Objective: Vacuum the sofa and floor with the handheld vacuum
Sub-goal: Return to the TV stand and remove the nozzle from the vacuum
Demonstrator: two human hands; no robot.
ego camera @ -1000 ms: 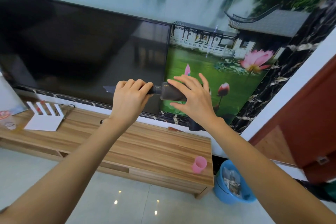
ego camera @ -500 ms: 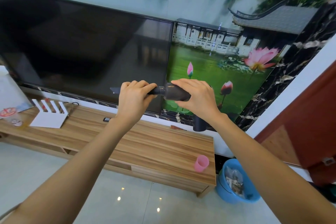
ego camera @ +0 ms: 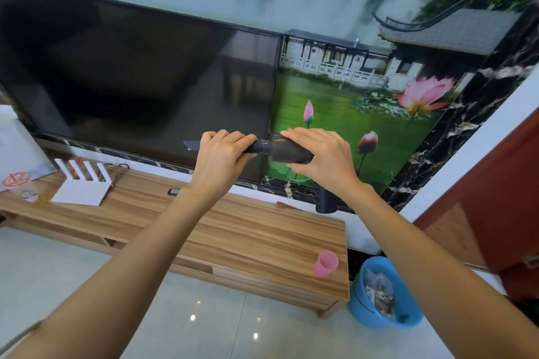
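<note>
I hold a dark grey handheld vacuum (ego camera: 284,151) level in front of the television, above the wooden TV cabinet. My right hand (ego camera: 323,159) wraps over its barrel, and the handle (ego camera: 326,201) hangs down below my wrist. My left hand (ego camera: 221,156) grips the narrow nozzle (ego camera: 253,147) at the front; the nozzle tip (ego camera: 191,144) pokes out left of my fist. No sofa is in view. The glossy tiled floor (ego camera: 204,315) lies below.
A large black television (ego camera: 131,79) hangs on a mural wall. The wooden cabinet (ego camera: 233,236) carries a white router (ego camera: 83,183), a plastic drink cup (ego camera: 24,189) and a pink cup (ego camera: 326,264). A blue waste bin (ego camera: 382,294) stands on the floor at its right end, beside a red-brown door (ego camera: 507,213).
My right hand's fingers, spread over the barrel a second ago, have closed onto it. Both hands and the vacuum have stayed at about the same place in front of the screen.
</note>
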